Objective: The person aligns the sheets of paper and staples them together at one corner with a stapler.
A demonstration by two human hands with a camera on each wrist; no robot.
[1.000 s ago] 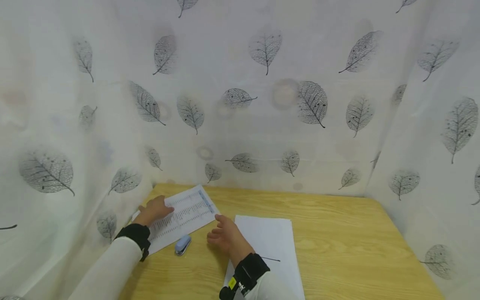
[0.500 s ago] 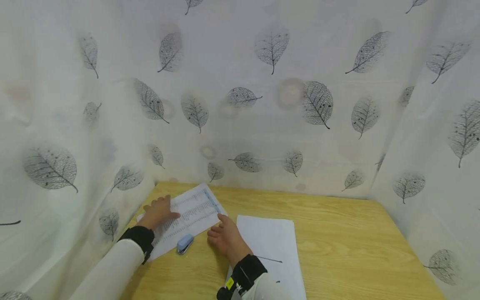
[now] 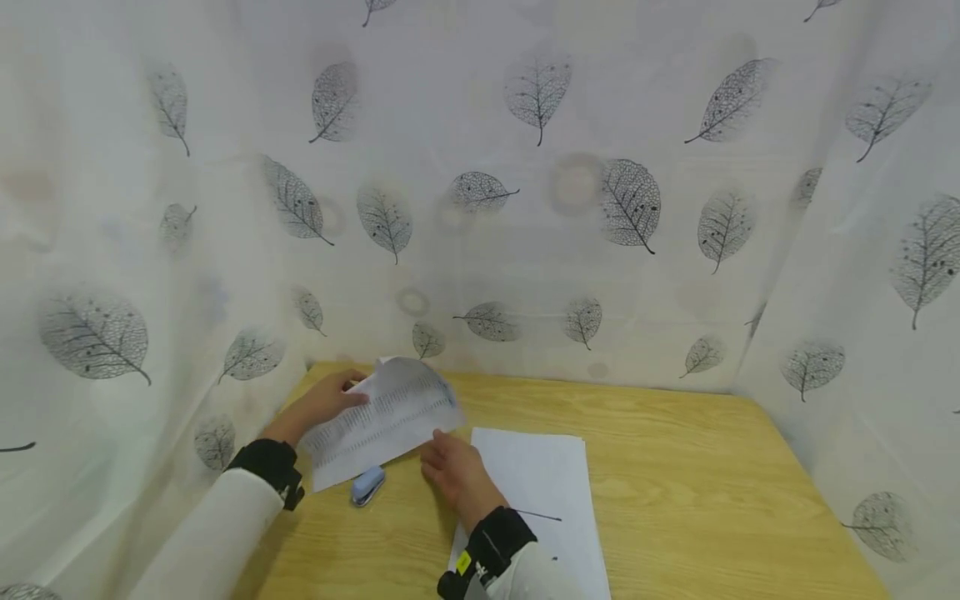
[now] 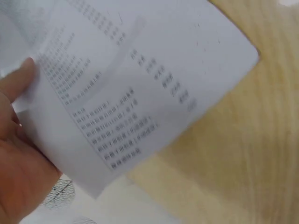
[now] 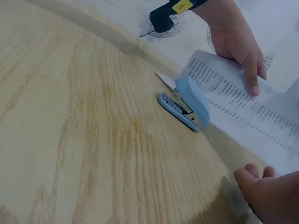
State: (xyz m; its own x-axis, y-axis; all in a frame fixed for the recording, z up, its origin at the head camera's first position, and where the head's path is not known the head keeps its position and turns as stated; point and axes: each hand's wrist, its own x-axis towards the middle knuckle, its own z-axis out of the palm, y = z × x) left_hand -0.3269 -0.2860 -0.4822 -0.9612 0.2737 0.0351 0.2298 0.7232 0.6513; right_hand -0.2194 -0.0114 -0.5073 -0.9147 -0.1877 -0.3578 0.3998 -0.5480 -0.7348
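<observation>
My left hand (image 3: 330, 398) pinches the left side of a sheet of printed paper (image 3: 386, 421), with the thumb over the print. The paper bows upward, and its far edge curls. Close-up, the left wrist view shows the left hand (image 4: 23, 154) at the edge of the paper (image 4: 140, 79), its other fingers hidden behind it. My right hand (image 3: 461, 479) is at the paper's near right edge, one fingertip overlapping it; I cannot tell whether it pinches the paper. A light blue stapler (image 3: 367, 486) lies between the hands, just below the paper's near edge.
A stack of white sheets (image 3: 532, 467) lies on the wooden table (image 3: 690, 475) beneath and right of my right forearm. Leaf-patterned curtains (image 3: 525, 250) enclose the table at the back and sides.
The left hand has moved toward the back, taken hold of the paper and raised it from lying flat into a curve. The right hand's fingers have drawn closer together at its edge.
</observation>
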